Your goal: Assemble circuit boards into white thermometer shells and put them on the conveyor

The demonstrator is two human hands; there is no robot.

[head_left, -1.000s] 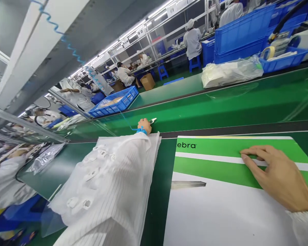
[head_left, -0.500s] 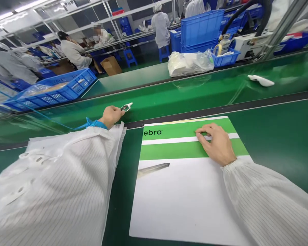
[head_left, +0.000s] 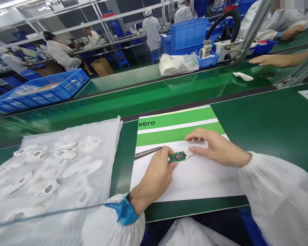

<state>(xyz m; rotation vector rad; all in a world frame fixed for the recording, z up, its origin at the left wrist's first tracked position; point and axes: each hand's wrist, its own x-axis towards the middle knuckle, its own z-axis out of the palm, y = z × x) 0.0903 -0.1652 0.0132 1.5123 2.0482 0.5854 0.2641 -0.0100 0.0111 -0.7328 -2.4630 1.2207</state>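
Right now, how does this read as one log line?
left hand: holds circuit board | right hand: open, near circuit board | beneath: green and white sheet | left side: white shells

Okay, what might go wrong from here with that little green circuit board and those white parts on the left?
First, the left hand grips the circuit board by one end, so it might slip if the right hand, close to the other end, bumps it. Second, the cord from the blue wristband runs across the view of the white parts, so it could perhaps snag one.
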